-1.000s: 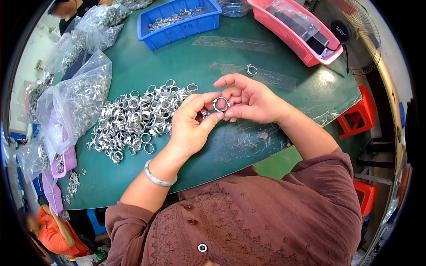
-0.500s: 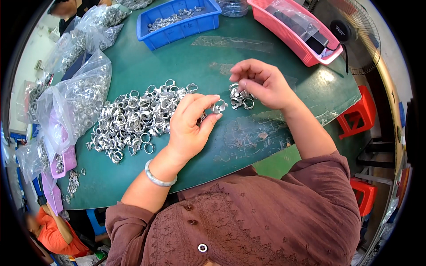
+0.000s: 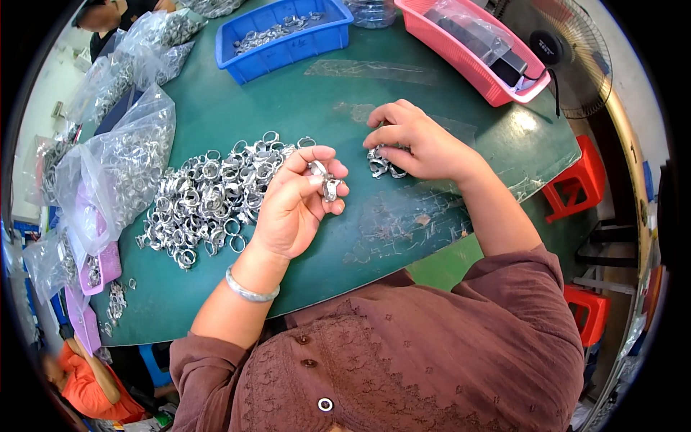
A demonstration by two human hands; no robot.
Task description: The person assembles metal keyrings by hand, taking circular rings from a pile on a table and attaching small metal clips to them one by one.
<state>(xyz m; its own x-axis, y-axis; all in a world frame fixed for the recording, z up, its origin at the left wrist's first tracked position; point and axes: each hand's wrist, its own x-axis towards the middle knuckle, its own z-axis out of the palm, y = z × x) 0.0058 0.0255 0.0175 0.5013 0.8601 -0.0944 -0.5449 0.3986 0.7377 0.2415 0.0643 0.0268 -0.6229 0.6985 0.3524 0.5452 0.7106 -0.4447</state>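
My left hand, a pale bangle on its wrist, is turned palm up. Its fingers are closed on silver metal rings; I cannot tell how many. Just left of it, a large heap of similar silver rings is spread on the green table. My right hand reaches over a small pile of silver rings, thumb and fingers apart and curved, partly covering it. Whether the fingertips touch those rings is hard to tell.
A blue bin with some rings stands at the back. A pink basket holds a dark device, beside a fan. Clear bags of rings and purple trays line the left. Red stools stand right. Other people are at left.
My left hand has rolled from a fingertip pinch to palm up, with the rings now nearer the palm. My right hand has come down closer to the small pile.
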